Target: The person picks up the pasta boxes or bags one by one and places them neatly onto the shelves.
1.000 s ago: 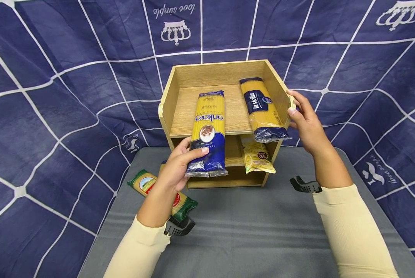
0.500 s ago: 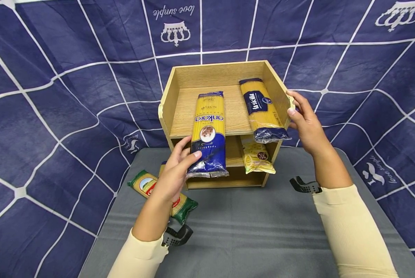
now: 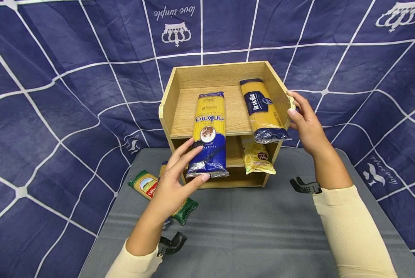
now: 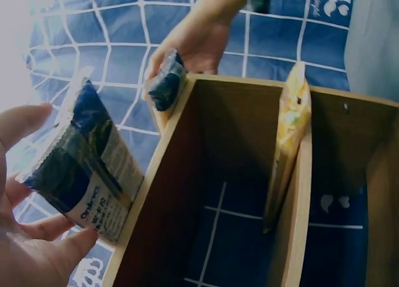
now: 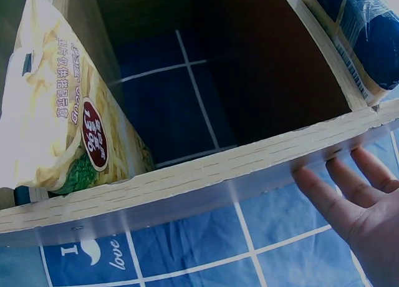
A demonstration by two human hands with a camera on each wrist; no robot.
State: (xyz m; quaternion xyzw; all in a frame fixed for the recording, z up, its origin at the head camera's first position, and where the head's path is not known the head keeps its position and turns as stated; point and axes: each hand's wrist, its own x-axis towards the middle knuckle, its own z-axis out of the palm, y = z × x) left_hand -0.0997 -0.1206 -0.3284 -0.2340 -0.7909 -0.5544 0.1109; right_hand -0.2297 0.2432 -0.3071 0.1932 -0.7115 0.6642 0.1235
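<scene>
- Left hand (image 3: 172, 187) has loosened, fingers now spread around the Ankara spaghetti packet (image 3: 210, 121)
- Blue end nearest that hand, yellow beyond
- Right hand (image 3: 309, 129): fingers extended against shelf unit (image 3: 184, 102)

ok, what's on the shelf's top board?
Ankara pack, by the left hand, and La Sicilia pack at right; both jut past the front edge. Board shows between them; directly beneath, it's hidden.

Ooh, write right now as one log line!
left hand: fingers spread at ankara pack | right hand: holds side of wooden shelf | ankara pack: top level, front overhanging
</scene>
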